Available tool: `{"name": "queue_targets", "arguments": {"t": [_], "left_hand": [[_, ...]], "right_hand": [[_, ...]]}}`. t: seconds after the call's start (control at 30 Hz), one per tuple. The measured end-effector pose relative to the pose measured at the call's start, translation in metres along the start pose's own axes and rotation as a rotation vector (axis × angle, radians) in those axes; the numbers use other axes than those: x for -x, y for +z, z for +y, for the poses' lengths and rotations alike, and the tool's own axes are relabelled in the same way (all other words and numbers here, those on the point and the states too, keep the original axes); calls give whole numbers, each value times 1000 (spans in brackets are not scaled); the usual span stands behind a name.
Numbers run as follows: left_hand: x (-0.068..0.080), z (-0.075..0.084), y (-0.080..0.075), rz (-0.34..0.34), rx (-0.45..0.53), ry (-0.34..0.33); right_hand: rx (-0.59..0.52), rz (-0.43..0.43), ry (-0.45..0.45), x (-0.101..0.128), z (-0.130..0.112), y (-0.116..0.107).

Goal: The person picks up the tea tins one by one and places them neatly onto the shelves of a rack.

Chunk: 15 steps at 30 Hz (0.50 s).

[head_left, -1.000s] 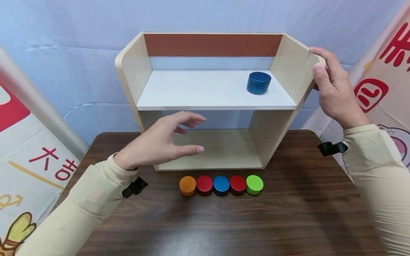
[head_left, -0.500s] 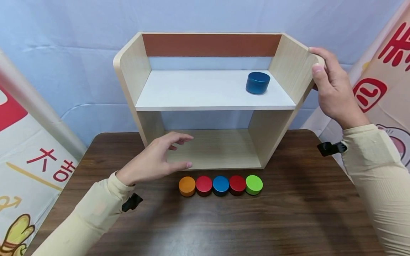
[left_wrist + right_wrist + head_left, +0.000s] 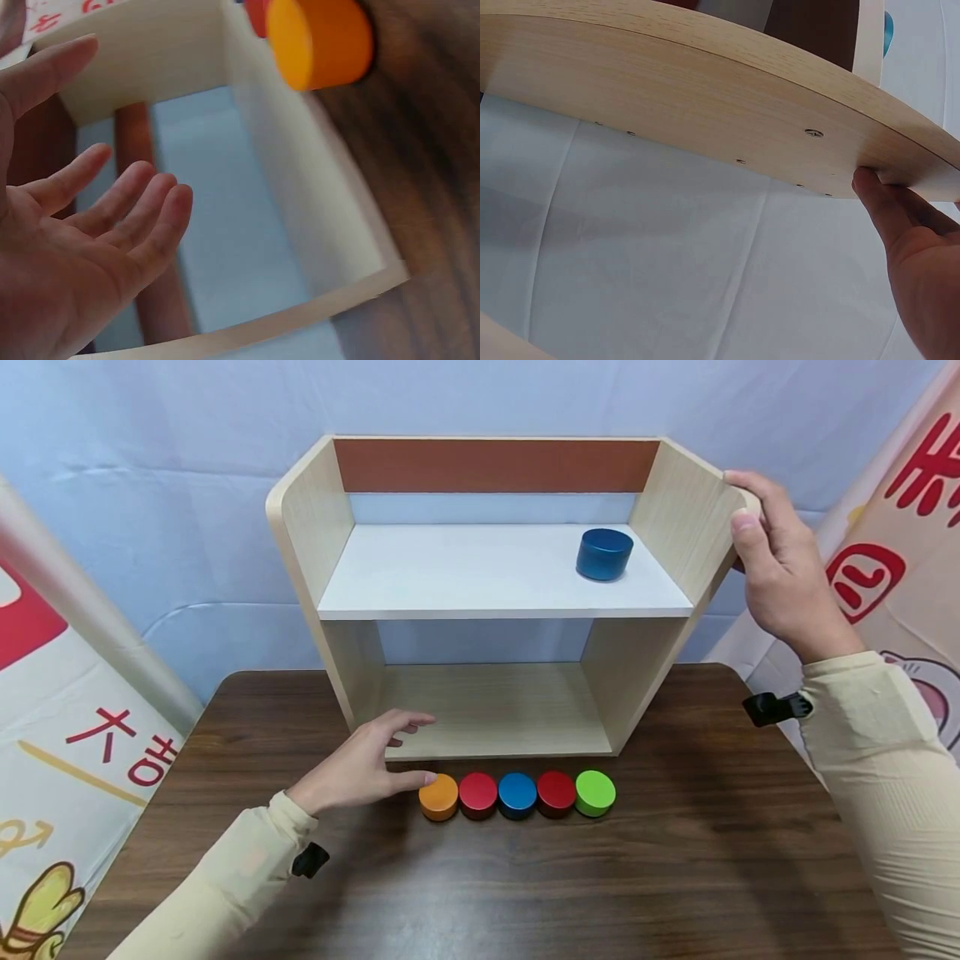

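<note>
One orange disc [image 3: 438, 797] just before shelf unit [image 3: 315, 527], leftmost of five | left hand [image 3: 365, 761] released, thumb tip touching disc | right hand [image 3: 780, 568] grasping shelf unit's upper right edge | dark-blue tin [image 3: 604, 554] on upper shelf.

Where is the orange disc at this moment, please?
In the head view, the orange disc sits leftmost in the row on the table, beside a red disc, at the left hand thumb tip.

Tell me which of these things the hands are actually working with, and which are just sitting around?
In use:
left hand reaching the orange puck
right hand gripping the wooden shelf

Sitting around:
dark blue puck on the shelf
two red pucks
blue puck
green puck
</note>
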<state>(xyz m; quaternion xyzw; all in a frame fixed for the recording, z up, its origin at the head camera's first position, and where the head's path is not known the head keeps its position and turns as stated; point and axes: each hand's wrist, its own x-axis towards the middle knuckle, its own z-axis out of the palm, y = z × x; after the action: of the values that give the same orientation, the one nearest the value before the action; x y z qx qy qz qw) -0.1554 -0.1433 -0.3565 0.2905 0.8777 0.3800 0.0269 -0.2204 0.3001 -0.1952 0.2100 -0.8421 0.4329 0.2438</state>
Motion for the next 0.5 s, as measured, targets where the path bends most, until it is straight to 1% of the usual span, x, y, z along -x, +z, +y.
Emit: {"name": "queue_targets", "arguments": {"t": [0.27,0.5], "left_hand": [[3,-22,22,-63,27,-4],[7,-32,36,-97,55,-4]], "right_hand": [[3,3,6,-1,1,0],[3,1,7,-1,0,1]]}}
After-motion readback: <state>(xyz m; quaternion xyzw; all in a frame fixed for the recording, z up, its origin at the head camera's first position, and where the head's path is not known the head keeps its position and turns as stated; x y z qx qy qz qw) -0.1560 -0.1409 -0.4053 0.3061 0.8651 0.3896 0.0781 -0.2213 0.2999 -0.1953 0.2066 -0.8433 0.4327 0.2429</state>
